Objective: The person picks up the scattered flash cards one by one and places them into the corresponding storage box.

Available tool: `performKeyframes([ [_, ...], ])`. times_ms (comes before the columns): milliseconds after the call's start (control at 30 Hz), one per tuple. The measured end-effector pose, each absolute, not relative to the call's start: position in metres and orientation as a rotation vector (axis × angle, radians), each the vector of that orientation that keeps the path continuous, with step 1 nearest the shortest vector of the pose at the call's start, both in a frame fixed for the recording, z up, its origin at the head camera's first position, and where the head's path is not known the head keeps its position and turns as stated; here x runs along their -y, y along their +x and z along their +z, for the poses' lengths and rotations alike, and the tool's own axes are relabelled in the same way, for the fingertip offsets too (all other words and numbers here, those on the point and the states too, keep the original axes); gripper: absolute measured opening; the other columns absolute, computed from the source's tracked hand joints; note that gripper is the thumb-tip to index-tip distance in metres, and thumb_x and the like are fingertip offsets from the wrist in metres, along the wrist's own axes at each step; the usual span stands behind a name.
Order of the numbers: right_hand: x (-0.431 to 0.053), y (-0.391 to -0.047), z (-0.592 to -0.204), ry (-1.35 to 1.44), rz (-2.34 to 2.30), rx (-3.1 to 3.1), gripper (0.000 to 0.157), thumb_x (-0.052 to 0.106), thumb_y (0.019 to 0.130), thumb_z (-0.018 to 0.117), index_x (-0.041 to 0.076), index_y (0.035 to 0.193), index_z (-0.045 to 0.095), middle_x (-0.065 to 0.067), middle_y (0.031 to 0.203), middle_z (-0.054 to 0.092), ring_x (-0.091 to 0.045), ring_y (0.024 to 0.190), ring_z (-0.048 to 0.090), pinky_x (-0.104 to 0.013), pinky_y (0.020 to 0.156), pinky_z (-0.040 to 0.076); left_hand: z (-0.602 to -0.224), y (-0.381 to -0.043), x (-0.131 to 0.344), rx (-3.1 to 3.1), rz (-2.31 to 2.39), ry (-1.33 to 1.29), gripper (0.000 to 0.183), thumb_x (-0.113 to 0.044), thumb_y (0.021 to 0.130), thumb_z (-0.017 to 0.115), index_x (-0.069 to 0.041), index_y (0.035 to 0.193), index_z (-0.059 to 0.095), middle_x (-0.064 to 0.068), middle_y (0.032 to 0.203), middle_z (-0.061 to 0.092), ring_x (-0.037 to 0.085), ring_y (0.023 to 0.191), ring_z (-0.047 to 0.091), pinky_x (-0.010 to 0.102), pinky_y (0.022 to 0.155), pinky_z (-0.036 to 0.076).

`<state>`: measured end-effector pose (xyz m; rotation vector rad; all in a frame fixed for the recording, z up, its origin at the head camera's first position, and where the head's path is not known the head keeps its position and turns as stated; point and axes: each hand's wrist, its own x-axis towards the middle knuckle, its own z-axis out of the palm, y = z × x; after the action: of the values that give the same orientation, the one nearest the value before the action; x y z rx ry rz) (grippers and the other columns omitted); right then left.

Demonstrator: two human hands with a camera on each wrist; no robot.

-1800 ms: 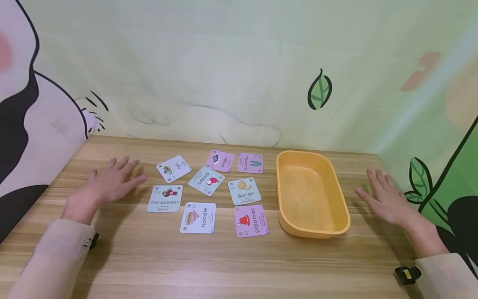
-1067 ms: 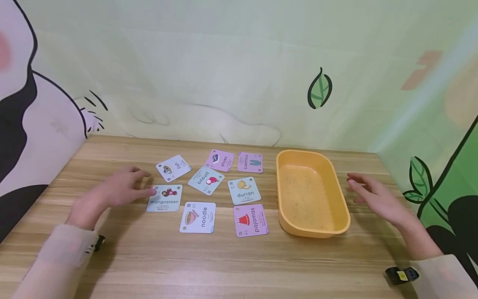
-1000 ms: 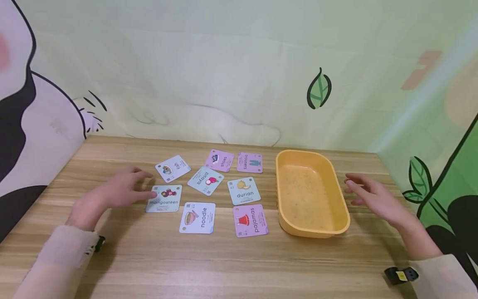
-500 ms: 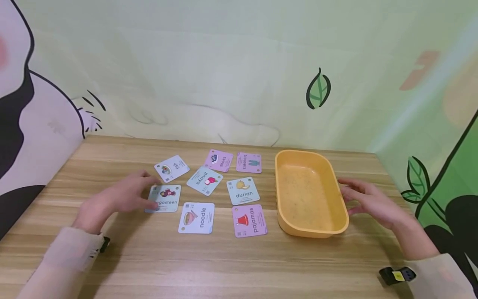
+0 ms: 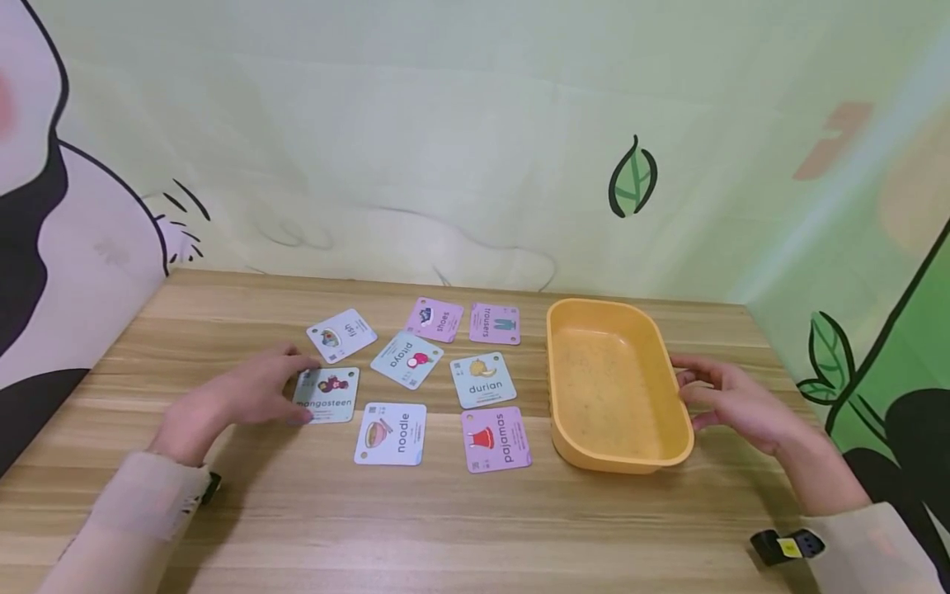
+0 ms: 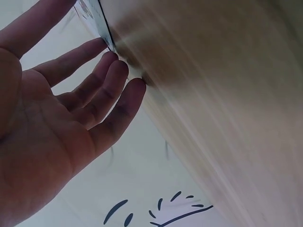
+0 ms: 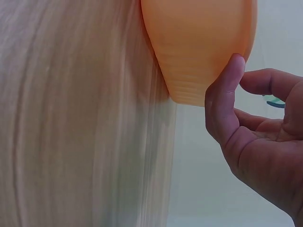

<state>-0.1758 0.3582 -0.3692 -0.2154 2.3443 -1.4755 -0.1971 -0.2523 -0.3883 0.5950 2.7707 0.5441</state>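
My left hand [image 5: 256, 392] is at the left end of the light blue mangosteen card [image 5: 326, 396], which lies flat on the wooden table. Thumb and index finger pinch it at its near and far edges. In the left wrist view, bent fingers [image 6: 111, 71] meet the table beside the card's edge [image 6: 97, 21]. My right hand [image 5: 735, 404] is at the right side of the yellow tray [image 5: 560, 396], its loosely bent fingers touching the outer wall below the rim. The right wrist view shows one fingertip [image 7: 236, 64] against that wall [image 7: 199, 52].
A fish card [image 5: 341, 336], pitaya card [image 5: 406, 360] and noodle card [image 5: 390, 434] lie near the mangosteen card. Further right are shoes [image 5: 435, 319], trousers [image 5: 495, 323], durian [image 5: 482, 379] and pajamas [image 5: 496, 439] cards. A printed cloth wall [image 5: 334, 148] stands behind the table.
From resting spread apart, my left hand moved right onto the mangosteen card and its fingers bent around the edges. My right hand moved left to the tray's side, fingers bending.
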Motion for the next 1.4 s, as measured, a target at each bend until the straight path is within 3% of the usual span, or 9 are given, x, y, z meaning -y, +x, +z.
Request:
performKeyframes([
  [467,-0.3591,-0.1749,-0.3711,-0.226,-1.533,-2.305,0.063,0.003,0.103,0.054,-0.016,0.154,0.023,-0.031,0.128,0.045,-0.018,0.097,0.064,-0.039,0.073,0.062,-0.3881,-0.1973,0.2517,-2.784,0.599,0.59,0.069,-0.019,0.075,0.093,0.004,0.129,0.058,0.022,0.12,0.054,0.036,0.104,0.053,0.058,0.095,0.048],
  [633,-0.3595,-0.1752,-0.3729,-0.22,-1.538,-2.312,0.062,0.004,0.103,0.054,-0.015,0.153,0.024,-0.03,0.127,0.046,-0.019,0.096,0.064,-0.039,0.074,0.062,-0.3885,-0.1977,0.2524,-2.796,0.668,0.608,0.066,-0.009,0.073,0.092,0.004,0.126,0.057,0.018,0.108,0.053,0.031,0.092,0.053,0.045,0.08,0.05],
  [833,-0.3589,-0.1756,-0.3757,-0.192,-1.542,-2.333,0.061,0.003,0.1,0.054,-0.015,0.152,0.027,-0.03,0.129,0.046,-0.02,0.093,0.065,-0.038,0.073,0.062,-0.3893,-0.198,0.2533,-2.849,0.735,0.611,0.058,0.005,0.073,0.087,0.004,0.125,0.06,0.012,0.091,0.05,0.025,0.079,0.05,0.035,0.066,0.043],
  [1133,-0.3579,-0.1765,-0.3761,-0.174,-1.552,-2.334,0.062,0.003,0.098,0.054,-0.014,0.152,0.027,-0.03,0.129,0.047,-0.019,0.092,0.064,-0.038,0.071,0.062,-0.3869,-0.1978,0.2545,-2.849,0.868,0.597,0.048,0.012,0.077,0.079,0.005,0.122,0.066,0.023,0.112,0.061,0.029,0.087,0.062,0.04,0.074,0.053],
  [1400,-0.3557,-0.1778,-0.376,-0.165,-1.578,-2.326,0.062,0.002,0.098,0.054,-0.015,0.152,0.027,-0.029,0.126,0.048,-0.017,0.092,0.063,-0.038,0.07,0.062,-0.3816,-0.1964,0.2576,-2.68,1.133,0.51,0.042,0.015,0.085,0.069,0.006,0.126,0.064,0.023,0.113,0.062,0.028,0.089,0.065,0.033,0.065,0.061],
])
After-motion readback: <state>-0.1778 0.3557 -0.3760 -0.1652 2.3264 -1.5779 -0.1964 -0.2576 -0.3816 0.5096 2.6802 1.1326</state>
